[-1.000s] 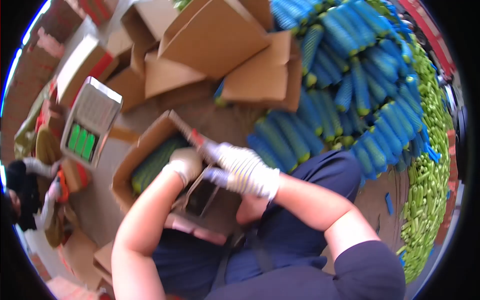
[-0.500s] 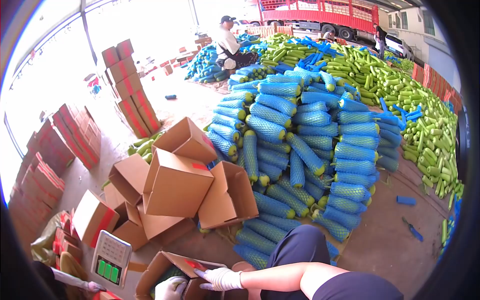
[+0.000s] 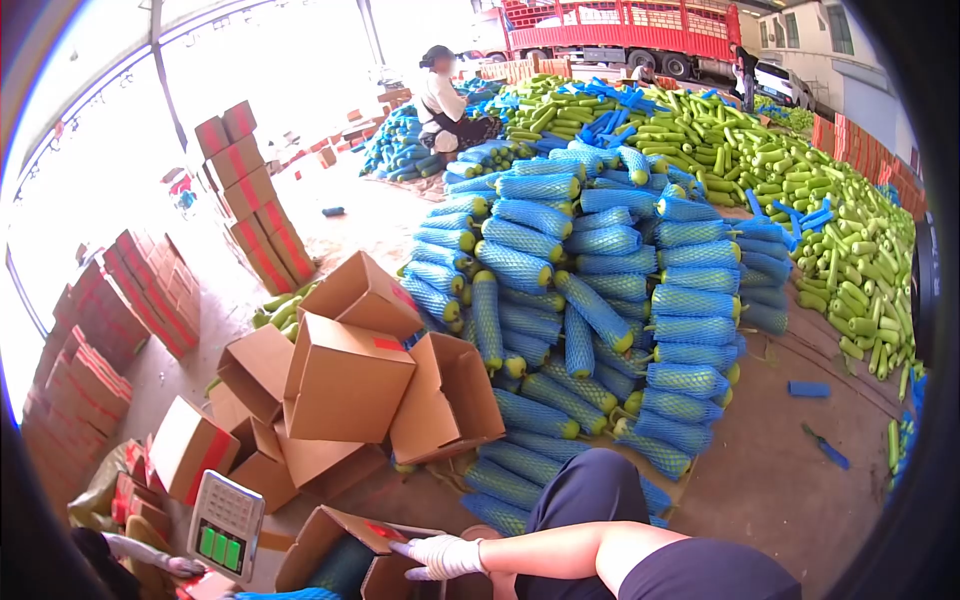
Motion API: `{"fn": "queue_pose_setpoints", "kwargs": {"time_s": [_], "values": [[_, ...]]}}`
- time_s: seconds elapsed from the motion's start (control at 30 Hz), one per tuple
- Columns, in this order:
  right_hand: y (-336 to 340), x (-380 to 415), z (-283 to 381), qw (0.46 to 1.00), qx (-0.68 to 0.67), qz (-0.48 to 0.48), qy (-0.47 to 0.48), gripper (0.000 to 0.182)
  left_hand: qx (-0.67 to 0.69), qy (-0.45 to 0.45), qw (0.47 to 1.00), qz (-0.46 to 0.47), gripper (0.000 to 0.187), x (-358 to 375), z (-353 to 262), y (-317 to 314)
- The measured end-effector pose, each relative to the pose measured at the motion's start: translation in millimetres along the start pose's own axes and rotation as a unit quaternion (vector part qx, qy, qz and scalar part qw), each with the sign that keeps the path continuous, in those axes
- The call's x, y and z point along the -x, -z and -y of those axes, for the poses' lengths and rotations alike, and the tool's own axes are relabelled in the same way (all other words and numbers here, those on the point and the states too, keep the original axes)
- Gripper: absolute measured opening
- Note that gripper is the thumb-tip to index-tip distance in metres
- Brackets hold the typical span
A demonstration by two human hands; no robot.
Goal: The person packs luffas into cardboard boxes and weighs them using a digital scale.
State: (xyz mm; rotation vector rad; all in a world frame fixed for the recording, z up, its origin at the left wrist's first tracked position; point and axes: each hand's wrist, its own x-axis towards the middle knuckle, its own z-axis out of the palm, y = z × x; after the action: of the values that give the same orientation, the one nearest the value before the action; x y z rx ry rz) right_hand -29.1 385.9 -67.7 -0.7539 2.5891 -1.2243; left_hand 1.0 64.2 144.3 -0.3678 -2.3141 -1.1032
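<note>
My right hand point(image 3: 440, 556), in a white knit glove, holds the flap side of an open cardboard box point(image 3: 325, 532) at the bottom of the view. Its fingers reach over the edge beside a red patch. Inside the box lies a blue-netted green gourd point(image 3: 343, 566), partly hidden by the walls. Another strip of blue netting point(image 3: 290, 594) shows at the bottom edge, left of the box. My left hand is out of sight. Left of the box stands a scale point(image 3: 226, 522) with a keypad and green displays.
Empty cardboard boxes point(image 3: 350, 380) are heaped ahead on the left. Many blue-netted gourds point(image 3: 605, 290) are piled in the middle, with bare green ones point(image 3: 790, 180) behind. A co-worker's gloved hand point(image 3: 160, 553) is at lower left. A seated person point(image 3: 440, 105) and a red truck point(image 3: 620, 35) are farther back.
My left hand has left the box and gone out of view. Blue netting now shows at the bottom edge. My right hand stays at the box, and the view has shifted slightly.
</note>
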Motion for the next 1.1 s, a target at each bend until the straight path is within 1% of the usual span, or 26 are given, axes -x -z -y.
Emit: {"fn": "queue_pose_setpoints", "kwargs": {"time_s": [0.07,0.1,0.13,0.2,0.27,0.3,0.33,0.37,0.4,0.43,0.5,0.53,0.57,0.6,0.63,0.67,0.7,0.73,0.8,0.83,0.9,0.93,0.97,1.0,1.07,1.1], "values": [[1,-2,1,0.996,0.067,-0.05,0.042,0.065,0.079,0.004,0.996,-0.046,0.027,-15,-25,10],[37,2,33,0.998,0.063,-0.001,0.024,0.065,0.121,-0.002,0.991,-0.059,0.028,-24,-37,17],[56,2,52,0.998,0.042,-0.012,0.055,0.066,0.166,-0.012,0.983,-0.071,0.028,-32,-50,21],[64,1,78,0.977,-0.037,-0.108,0.178,0.081,0.237,-0.045,0.968,-0.076,0.03,-47,-68,22],[85,8,112,0.933,-0.075,-0.192,0.295,0.087,0.206,-0.137,0.964,-0.092,0.03,-58,-57,13],[95,11,127,0.93,-0.101,-0.179,0.306,0.094,0.191,-0.182,0.959,-0.101,0.031,-64,-51,8],[105,16,139,0.925,-0.132,-0.169,0.314,0.101,0.403,-0.028,0.913,-0.062,0.031,-66,-93,-8],[117,24,147,0.944,-0.164,-0.104,0.267,0.101,0.312,-0.104,0.937,-0.116,0.024,-63,-24,-4],[111,32,150,0.945,-0.232,-0.104,0.207,0.113,0.577,-0.077,0.794,0.176,0.025,-89,-16,10],[110,39,148,0.95,-0.227,-0.114,0.179,0.11,0.549,-0.117,0.809,0.173,0.038,-92,-27,-5],[121,54,137,0.954,-0.23,-0.131,0.141,0.104,0.498,0.035,0.866,-0.009,0.046,-86,-71,-43],[132,62,129,0.952,-0.235,-0.142,0.134,0.101,0.509,0.042,0.86,0.012,0.05,-88,-100,-66],[144,72,117,0.935,-0.313,-0.132,0.1,0.097,0.726,0.115,0.672,0.091,0.054,-89,-85,-70],[156,82,103,0.912,-0.385,-0.122,0.069,0.093,0.599,0.111,0.786,0.106,0.059,-85,-73,-79],[168,93,88,0.881,-0.451,-0.143,0.032,0.088,0.454,0.105,0.876,0.123,0.066,-81,-62,-89],[178,104,70,0.843,-0.513,-0.163,-0.005,0.084,0.324,0.095,0.929,0.152,0.069,-67,-57,-100],[186,116,48,0.833,-0.519,-0.189,-0.039,0.075,0.289,0.142,0.93,0.177,0.067,-50,-41,-108],[194,129,24,0.822,-0.522,-0.215,-0.072,0.067,0.267,0.18,0.908,0.268,0.063,-39,4,-107],[214,165,-20,0.806,-0.536,-0.235,-0.085,0.066,0.151,0.199,0.92,0.302,0.056,-1,-23,-120],[223,183,-36,0.822,-0.492,-0.261,-0.12,0.066,0.099,0.218,0.918,0.316,0.06,18,-10,-119],[228,225,-73,0.839,-0.423,-0.281,-0.195,0.067,-0.097,0.095,0.916,0.378,0.069,47,-4,-123],[227,243,-94,0.843,-0.396,-0.28,-0.234,0.067,-0.167,0.087,0.89,0.414,0.074,59,-2,-123],[216,253,-99,0.817,-0.425,-0.306,-0.243,0.067,-0.206,0.063,0.893,0.395,0.078,72,-3,-124],[200,266,-102,0.79,-0.449,-0.335,-0.25,0.067,-0.24,0.036,0.895,0.374,0.082,79,-3,-129],[148,313,-168,0.726,-0.496,-0.345,-0.329,0.061,-0.152,0.107,0.912,0.366,0.081,82,-1,-132],[131,324,-179,0.716,-0.522,-0.323,-0.332,0.059,-0.125,0.085,0.927,0.343,0.075,85,14,-134]]}}
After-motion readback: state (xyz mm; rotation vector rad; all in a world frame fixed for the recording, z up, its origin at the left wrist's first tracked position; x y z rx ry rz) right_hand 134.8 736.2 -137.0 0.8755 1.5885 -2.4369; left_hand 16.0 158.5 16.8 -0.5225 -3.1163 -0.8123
